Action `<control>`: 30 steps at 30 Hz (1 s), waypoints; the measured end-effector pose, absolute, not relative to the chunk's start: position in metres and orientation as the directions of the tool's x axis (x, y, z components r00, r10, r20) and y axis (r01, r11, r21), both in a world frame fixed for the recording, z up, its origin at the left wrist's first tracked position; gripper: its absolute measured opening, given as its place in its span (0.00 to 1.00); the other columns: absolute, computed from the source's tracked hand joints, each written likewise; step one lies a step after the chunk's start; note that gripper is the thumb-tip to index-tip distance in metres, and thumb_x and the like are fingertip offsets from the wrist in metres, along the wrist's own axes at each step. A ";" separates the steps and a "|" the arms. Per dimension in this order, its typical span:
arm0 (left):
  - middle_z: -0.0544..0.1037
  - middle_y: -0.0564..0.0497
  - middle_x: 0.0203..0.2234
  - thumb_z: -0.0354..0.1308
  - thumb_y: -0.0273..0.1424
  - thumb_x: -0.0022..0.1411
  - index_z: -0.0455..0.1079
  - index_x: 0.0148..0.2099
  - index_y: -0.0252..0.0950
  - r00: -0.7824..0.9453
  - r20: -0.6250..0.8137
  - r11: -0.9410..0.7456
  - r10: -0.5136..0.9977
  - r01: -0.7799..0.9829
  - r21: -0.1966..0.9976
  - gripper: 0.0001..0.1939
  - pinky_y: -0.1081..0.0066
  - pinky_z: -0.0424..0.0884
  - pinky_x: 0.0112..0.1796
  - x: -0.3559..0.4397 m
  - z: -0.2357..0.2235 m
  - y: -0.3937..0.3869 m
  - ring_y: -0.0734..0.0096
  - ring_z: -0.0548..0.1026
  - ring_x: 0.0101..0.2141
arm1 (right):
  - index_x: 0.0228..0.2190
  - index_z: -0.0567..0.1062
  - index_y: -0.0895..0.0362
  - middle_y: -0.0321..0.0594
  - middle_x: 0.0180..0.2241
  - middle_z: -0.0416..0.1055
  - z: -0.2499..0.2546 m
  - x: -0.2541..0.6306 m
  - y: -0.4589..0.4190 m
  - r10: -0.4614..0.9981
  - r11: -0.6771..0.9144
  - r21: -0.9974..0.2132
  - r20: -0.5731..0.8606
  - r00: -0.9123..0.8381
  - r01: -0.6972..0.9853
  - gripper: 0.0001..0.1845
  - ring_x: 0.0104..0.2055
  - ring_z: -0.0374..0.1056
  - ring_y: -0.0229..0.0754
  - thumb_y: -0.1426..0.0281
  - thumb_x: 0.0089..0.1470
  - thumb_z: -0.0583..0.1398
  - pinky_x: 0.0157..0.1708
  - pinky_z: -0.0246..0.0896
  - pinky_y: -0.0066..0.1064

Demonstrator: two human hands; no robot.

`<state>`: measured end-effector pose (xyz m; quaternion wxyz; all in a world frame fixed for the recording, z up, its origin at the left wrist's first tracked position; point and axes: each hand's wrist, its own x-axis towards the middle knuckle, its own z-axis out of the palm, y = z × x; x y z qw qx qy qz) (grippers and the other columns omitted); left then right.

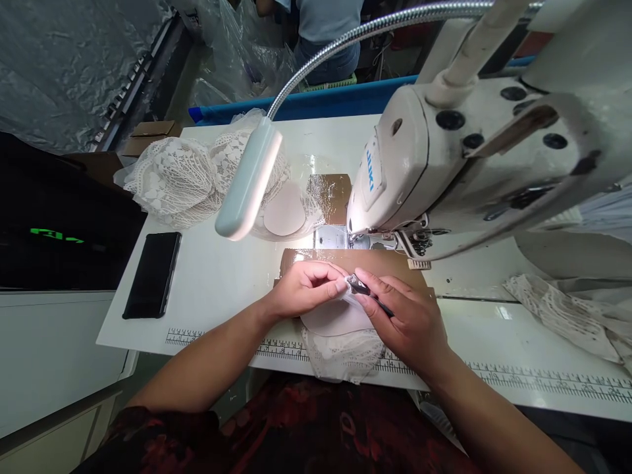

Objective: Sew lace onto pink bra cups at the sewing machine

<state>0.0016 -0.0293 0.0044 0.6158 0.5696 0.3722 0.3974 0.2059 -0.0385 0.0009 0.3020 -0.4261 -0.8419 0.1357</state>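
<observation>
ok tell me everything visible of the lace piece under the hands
The lace piece is whitish: a smooth pale panel, its near end sheer patterned lace. The lace overlies the printed ruler along the table edge. The left hand pinches the piece's far end, where the dark tool in the right hand apparently touches it.

There are one left hand (313, 288), one right hand (412, 316), one black tool (383, 307) and one sewing machine (409, 158). Also countable are one lamp (249, 181), one phone (152, 275), one other person (330, 29) and one printed ruler (543, 380); the lace pieces (343, 352) overlap too much to count.
</observation>
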 end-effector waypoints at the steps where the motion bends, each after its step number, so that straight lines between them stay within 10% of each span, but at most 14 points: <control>1: 0.78 0.43 0.36 0.58 0.31 0.61 0.74 0.35 0.30 0.407 -0.005 0.035 0.913 -0.066 0.997 0.08 0.68 0.72 0.42 0.002 0.004 -0.029 0.66 0.75 0.39 | 0.50 0.72 0.59 0.44 0.39 0.77 0.001 0.206 -0.039 0.798 0.602 -0.479 0.398 -0.454 0.639 0.18 0.37 0.73 0.42 0.71 0.57 0.57 0.35 0.68 0.31; 18: 0.78 0.44 0.35 0.57 0.30 0.61 0.74 0.34 0.31 0.458 0.039 -0.024 0.888 -0.039 0.999 0.07 0.69 0.72 0.41 0.004 0.004 -0.030 0.70 0.75 0.37 | 0.47 0.74 0.64 0.46 0.36 0.77 0.001 0.200 -0.036 0.793 0.603 -0.473 0.446 -0.415 0.643 0.17 0.33 0.73 0.42 0.71 0.57 0.58 0.33 0.69 0.31; 30: 0.76 0.45 0.34 0.57 0.31 0.61 0.73 0.32 0.31 0.496 0.026 -0.017 0.868 -0.023 1.000 0.09 0.71 0.71 0.39 0.003 0.004 -0.031 0.71 0.74 0.36 | 0.25 0.71 0.56 0.31 0.20 0.67 0.017 0.200 -0.031 0.920 0.252 -0.811 0.031 -0.391 0.529 0.12 0.21 0.60 0.33 0.65 0.57 0.55 0.21 0.56 0.24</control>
